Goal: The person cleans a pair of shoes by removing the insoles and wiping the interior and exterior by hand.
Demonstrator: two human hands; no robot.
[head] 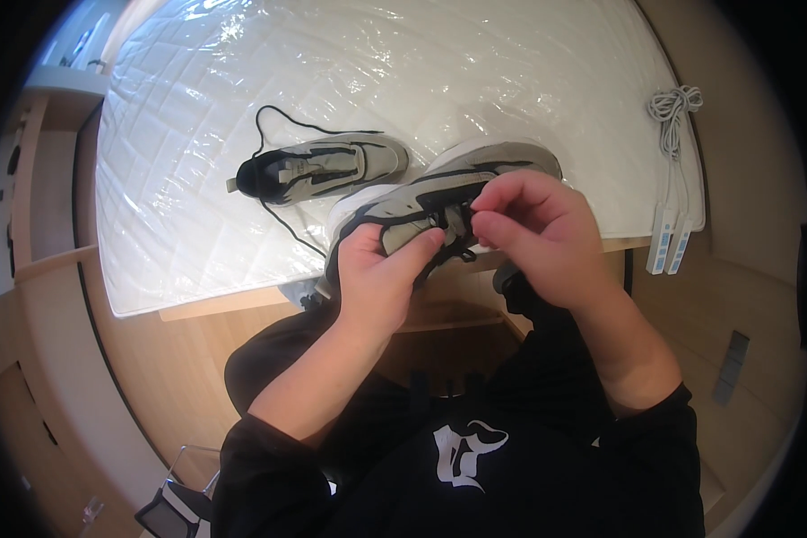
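A grey and black sneaker (437, 188) with a thick white sole is tipped on its side at the front edge of a plastic-wrapped mattress. My left hand (376, 276) grips it around the collar, thumb pressed on the tongue (403, 233). At the lacing, the thumb and forefinger of my right hand (538, 235) pinch a black shoelace, mostly hidden by the fingertips. A small dark lace loop (468, 255) hangs below. Behind and to the left lies the matching sneaker (323, 168), its long black lace (296, 121) trailing loose across the mattress on both sides.
The white mattress (195, 235) in shiny plastic rests on a wooden bed frame (222, 300). Two white power strips (669, 242) with a bundled cable (672, 114) hang over its right edge. A chair (175, 508) stands at lower left, near wooden shelving (60, 181).
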